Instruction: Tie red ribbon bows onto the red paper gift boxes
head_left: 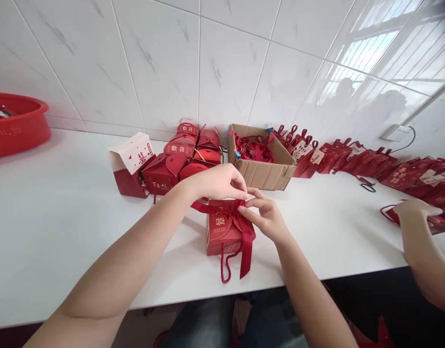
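A small red gift box with printed characters stands on the white table in front of me. Red satin ribbon crosses its top; one tail hangs down the front right and another part runs off to the left. A twisted red cord handle droops over the front. Above the box's top, my left hand pinches the ribbon, fingers closed and curled. My right hand grips the ribbon at the top right of the box, thumb and fingertips together close to the left fingertips.
A cardboard box of red ribbons stands behind, with red gift boxes and a white-topped box to its left. Rows of red bags line the wall rightward. Another person's hand works at right. A red basin sits far left.
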Tool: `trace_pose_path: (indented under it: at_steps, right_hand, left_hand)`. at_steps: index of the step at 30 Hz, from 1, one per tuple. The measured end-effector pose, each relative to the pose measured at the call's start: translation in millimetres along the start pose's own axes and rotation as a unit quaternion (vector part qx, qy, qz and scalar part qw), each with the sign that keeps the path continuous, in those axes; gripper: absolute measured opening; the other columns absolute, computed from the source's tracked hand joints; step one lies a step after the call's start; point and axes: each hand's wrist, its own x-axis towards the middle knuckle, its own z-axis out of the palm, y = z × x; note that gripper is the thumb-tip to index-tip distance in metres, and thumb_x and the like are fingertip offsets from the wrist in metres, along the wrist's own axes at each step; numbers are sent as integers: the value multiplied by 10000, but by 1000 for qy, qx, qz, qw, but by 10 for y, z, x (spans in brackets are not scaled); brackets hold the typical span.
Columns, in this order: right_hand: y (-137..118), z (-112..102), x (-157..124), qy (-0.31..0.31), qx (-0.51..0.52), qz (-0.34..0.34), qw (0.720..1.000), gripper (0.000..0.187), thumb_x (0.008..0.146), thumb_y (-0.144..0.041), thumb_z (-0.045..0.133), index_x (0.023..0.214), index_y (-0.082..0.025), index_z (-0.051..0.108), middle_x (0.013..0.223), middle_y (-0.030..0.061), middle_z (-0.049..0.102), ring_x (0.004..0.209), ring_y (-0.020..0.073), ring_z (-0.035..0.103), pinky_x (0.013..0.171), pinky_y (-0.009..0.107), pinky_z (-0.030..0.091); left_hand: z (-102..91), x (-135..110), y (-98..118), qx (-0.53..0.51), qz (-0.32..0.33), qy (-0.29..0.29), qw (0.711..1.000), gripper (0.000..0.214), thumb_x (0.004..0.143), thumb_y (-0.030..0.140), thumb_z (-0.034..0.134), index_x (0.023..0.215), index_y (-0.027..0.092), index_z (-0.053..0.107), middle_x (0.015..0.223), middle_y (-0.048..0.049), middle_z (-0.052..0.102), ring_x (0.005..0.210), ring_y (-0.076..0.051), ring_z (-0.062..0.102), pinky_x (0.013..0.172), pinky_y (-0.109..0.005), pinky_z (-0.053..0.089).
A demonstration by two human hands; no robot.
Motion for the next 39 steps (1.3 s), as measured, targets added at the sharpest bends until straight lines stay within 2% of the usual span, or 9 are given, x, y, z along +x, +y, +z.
trace_pose_path:
  at_steps: [5, 9, 13, 20, 27, 31, 34, 39]
  right_hand:
    - [9, -84, 4, -14, -17, -2, 1000, 62, 786, -322, 693, 787, -261, 684, 1110, 46, 596, 1089, 228, 567, 989, 407, 404]
    - [17, -33, 6, 10, -36, -18, 999, 48, 782, -273, 669, 774, -244, 633, 926, 28, 651, 914, 196, 605, 874, 369, 450]
    - [27, 32, 4, 48, -73, -4, 996, 66, 761, -225, 638, 737, -232, 578, 747, -9, 642, 735, 165, 577, 758, 328, 446]
    - [16, 25, 2, 30, -18, -7, 999, 179, 747, -205, 663, 707, -224, 490, 702, -27, 551, 678, 133, 514, 687, 282, 427]
    - [-39, 26, -21, 6, 13, -14, 1000, 145, 786, -219, 645, 743, -220, 507, 732, -15, 569, 721, 141, 542, 721, 292, 435]
    - [-53, 80, -14, 48, 53, 27, 997, 243, 736, -255, 712, 746, -219, 472, 696, -28, 563, 687, 134, 548, 686, 283, 432]
    - [-60, 121, -4, 72, 69, 72, 992, 307, 705, -273, 740, 784, -224, 447, 663, -34, 616, 609, 117, 508, 629, 267, 395]
    - [-77, 125, 0, 64, 81, 133, 986, 278, 689, -319, 745, 886, -194, 595, 673, -10, 631, 601, 121, 486, 594, 272, 365]
  left_hand:
    - [-29, -11, -22, -9, 6, -14, 1000, 235, 744, 397, 622, 833, 208, 729, 808, -14, 692, 693, -148, 576, 563, -238, 380]
    - [-33, -1, -27, -16, 12, -20, 1000, 231, 747, 401, 620, 826, 215, 731, 817, -4, 700, 711, -146, 580, 580, -235, 388]
    - [-24, 10, -25, -10, 20, -9, 1000, 205, 747, 375, 616, 797, 216, 734, 788, 7, 696, 657, -123, 554, 546, -233, 366]
    - [-7, 43, -84, 0, 10, 8, 1000, 212, 730, 375, 606, 784, 209, 724, 727, 0, 662, 575, -111, 492, 479, -233, 329]
    - [25, 70, -121, -16, -5, -3, 1000, 227, 727, 382, 590, 797, 204, 714, 730, -10, 648, 515, -102, 447, 435, -231, 328]
    - [22, 67, -120, -26, -13, -5, 1000, 239, 724, 393, 601, 810, 206, 722, 736, -17, 643, 516, -102, 452, 430, -229, 326]
    - [2, 60, -127, -28, -13, -6, 999, 239, 721, 395, 615, 816, 208, 729, 666, -3, 606, 460, -83, 391, 408, -231, 288]
    - [-30, 58, -154, -32, 17, -3, 999, 217, 726, 382, 637, 822, 215, 737, 689, 5, 633, 474, -82, 414, 442, -233, 309]
